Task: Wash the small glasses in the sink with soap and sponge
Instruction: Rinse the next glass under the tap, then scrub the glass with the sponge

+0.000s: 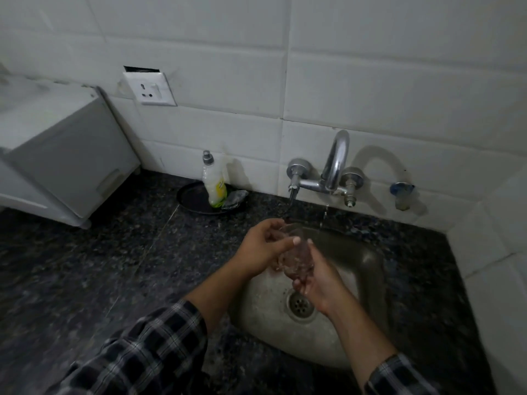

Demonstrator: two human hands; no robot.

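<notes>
Clear glass is all there is to the small glass (pixel 296 256), which sits at the centre of the frame, above the steel sink (pixel 368 260), held between both hands. Its long axis tilts from lower right up toward upper left, mouth apparently pointing at the tap (pixel 336 166), though the transparency and dim light make the rim hard to fix. The right hand (pixel 319 283) cradles the base from below, fingers curled shut around it; the left hand (pixel 265 246) comes in from the left, its fingers (pixel 288 242) closed over the upper wall near the mouth. Both hands touch the glass, the right carrying it, so the left seems the freer one to reach away. A thin stream falls from the spout just right of the hands. The soap bottle (pixel 214 186) stands on a dark plate (pixel 189 199) left of the tap, with what looks like the sponge (pixel 235 199) beside it, well apart from the hands. The table (pixel 85 266) is dark speckled stone, the wall pale tile with a socket (pixel 151 88) at upper left.
</notes>
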